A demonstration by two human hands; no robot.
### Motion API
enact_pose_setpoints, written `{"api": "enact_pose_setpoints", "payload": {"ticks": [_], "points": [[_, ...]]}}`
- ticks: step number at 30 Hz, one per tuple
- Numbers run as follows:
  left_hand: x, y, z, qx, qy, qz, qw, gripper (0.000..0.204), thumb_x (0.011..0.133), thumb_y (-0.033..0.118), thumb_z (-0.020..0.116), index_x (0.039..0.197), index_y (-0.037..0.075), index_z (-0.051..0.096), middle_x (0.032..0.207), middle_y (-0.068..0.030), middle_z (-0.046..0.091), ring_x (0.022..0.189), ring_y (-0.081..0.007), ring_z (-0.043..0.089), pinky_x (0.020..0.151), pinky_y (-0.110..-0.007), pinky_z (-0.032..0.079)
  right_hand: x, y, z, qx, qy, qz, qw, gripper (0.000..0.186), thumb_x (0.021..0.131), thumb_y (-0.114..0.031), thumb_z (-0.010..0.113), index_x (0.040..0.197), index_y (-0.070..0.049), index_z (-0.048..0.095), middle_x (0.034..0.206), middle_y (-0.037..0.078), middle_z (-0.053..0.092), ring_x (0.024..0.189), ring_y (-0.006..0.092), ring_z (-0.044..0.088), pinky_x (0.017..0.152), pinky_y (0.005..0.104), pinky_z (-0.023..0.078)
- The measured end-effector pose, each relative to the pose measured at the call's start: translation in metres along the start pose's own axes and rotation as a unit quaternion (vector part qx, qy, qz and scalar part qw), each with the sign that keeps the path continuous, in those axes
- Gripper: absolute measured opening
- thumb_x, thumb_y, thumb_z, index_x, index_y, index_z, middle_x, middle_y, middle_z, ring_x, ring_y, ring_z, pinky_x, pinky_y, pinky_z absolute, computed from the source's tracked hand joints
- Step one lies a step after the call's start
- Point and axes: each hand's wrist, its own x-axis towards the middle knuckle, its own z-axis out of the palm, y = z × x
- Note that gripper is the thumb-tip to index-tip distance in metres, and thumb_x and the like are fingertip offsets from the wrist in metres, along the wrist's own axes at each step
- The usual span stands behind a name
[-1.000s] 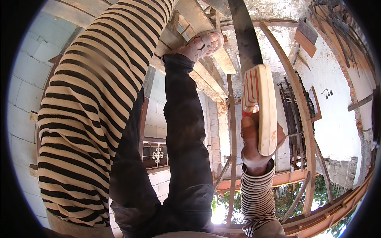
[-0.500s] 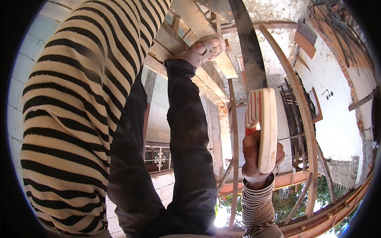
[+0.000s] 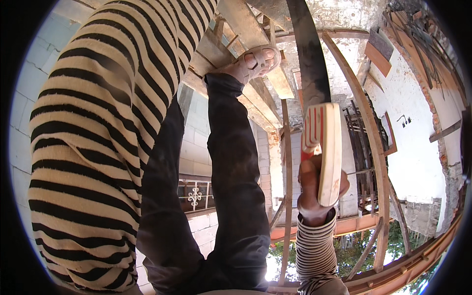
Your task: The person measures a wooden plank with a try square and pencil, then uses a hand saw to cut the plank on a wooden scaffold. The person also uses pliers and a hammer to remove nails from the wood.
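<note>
My right hand (image 3: 309, 189) is closed around the white and red handle of a hand saw (image 3: 330, 152). The saw's dark, broad blade points away from me and runs out of the top of the picture. What the blade touches lies beyond that edge. My left arm, in a black and cream striped sleeve (image 3: 93, 162), reaches up the left side and out at the top, so my left hand does not show. Left of the blade, my sandalled foot (image 3: 255, 64) rests on wooden planks (image 3: 241, 29).
Long wooden poles (image 3: 361, 108) cross the space right of the saw. Block walls (image 3: 194, 142) and a window grille (image 3: 195, 195) show far below, beside my dark trousers (image 3: 233, 162). A white wall (image 3: 418, 137) stands at the right, with loose timber (image 3: 423, 44) above it.
My right hand and the saw have slid slightly forward, up the picture. The left arm and the foot stay nearly where they were, with a small shift of the view.
</note>
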Motion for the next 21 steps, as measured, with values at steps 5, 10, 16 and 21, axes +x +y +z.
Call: {"api": "enact_pose_setpoints", "payload": {"ticks": [5,10,16,21], "points": [[-0.002,-0.002,0.004,0.02,0.017,0.033,0.999,0.033,0.1,0.025,0.048,0.1,0.01,0.078,0.108,-0.0179,0.075,0.105,-0.0343,0.071,0.09,-0.05,0.054,-0.04,-0.021,-0.023,0.0,0.002,-0.081,0.997,0.018,0.078,-0.003,0.071,0.091,0.01,0.071,0.063,0.01,0.064,0.053,0.0187,0.064,0.054,0.0308,0.055],[-0.001,-0.002,0.005,0.005,0.011,0.023,1.0,0.033,0.099,0.025,0.049,0.098,0.01,0.077,0.107,-0.0176,0.075,0.104,-0.035,0.071,0.087,-0.051,0.055,0.059,0.016,0.033,0.062,-0.003,-0.019,0.998,0.009,0.084,0.001,0.071,0.079,0.004,0.065,0.057,0.002,0.055,0.049,0.0087,0.048,0.046,0.0283,0.037],[-0.001,-0.003,0.006,0.019,0.024,0.035,0.999,0.032,0.098,0.025,0.049,0.101,0.011,0.078,0.109,-0.0157,0.075,0.103,-0.0346,0.071,0.085,-0.05,0.055,-0.042,-0.022,-0.024,0.048,-0.027,-0.022,0.998,0.022,0.078,-0.006,0.072,0.093,0.011,0.071,0.063,0.011,0.065,0.055,0.0178,0.066,0.061,0.0315,0.057],[-0.001,-0.003,0.003,0.019,0.014,0.045,0.999,0.03,0.097,0.024,0.05,0.102,0.012,0.078,0.109,-0.0136,0.076,0.103,-0.0333,0.071,0.084,-0.049,0.056,0.043,0.02,0.021,0.014,0.008,-0.07,0.997,0.01,0.082,-0.004,0.073,0.085,0.005,0.071,0.058,0.003,0.057,0.049,0.0113,0.051,0.048,0.029,0.041]]}}
